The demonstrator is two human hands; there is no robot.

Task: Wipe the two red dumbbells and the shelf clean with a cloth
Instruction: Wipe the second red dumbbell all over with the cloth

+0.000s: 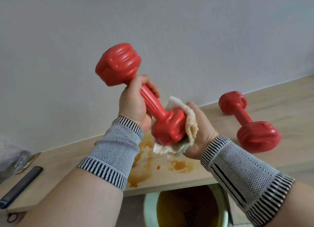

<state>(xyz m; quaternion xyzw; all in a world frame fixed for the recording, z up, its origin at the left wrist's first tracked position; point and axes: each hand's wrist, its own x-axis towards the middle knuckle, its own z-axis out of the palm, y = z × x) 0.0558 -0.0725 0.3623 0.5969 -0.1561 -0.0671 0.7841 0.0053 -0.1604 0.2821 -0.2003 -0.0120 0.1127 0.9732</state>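
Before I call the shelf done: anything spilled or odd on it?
Yes. Orange-brown liquid stains lie on the wooden shelf, in patches below the held dumbbell and cloth. They look unwiped.

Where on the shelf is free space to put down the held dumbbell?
Bare wood lies between the brown stains and the dark flat object, and behind the second dumbbell on the shelf. The stained middle is poor.
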